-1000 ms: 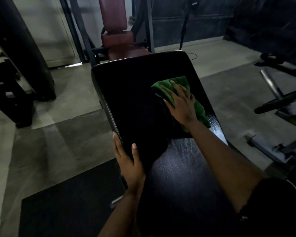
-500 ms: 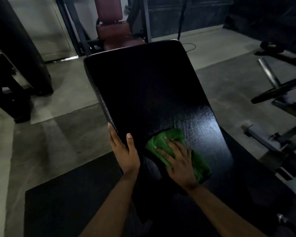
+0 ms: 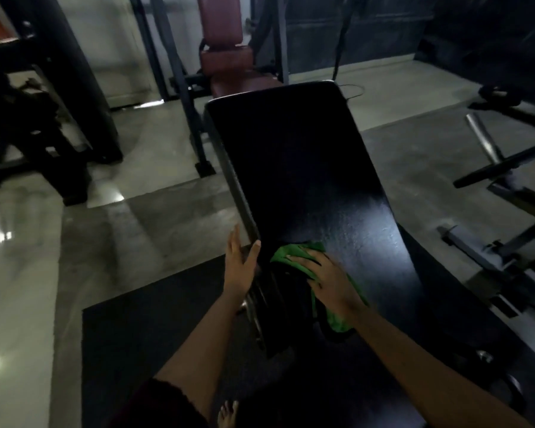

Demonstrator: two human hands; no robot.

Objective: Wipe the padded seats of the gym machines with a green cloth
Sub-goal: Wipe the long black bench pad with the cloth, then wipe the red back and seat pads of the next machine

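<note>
— Where is your left hand (image 3: 240,264) sitting?

— I'm bracing it against the left edge of the black pad (image 3: 306,168), fingers straight and relaxed, gripping nothing.

— And the green cloth (image 3: 291,253)?

— It's lying bunched on the pad's near-left part. I'm pressing it flat under my right hand (image 3: 329,281), fingers spread. I'm judging that long, overlapping strokes suit this best.

— Along which line?

— The pad's long axis is running near to far, its far end pointing towards the maroon seat (image 3: 229,61).

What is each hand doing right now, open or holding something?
Left hand: open, touching the edge of the black pad.
Right hand: open, pressing flat on the green cloth.
</note>
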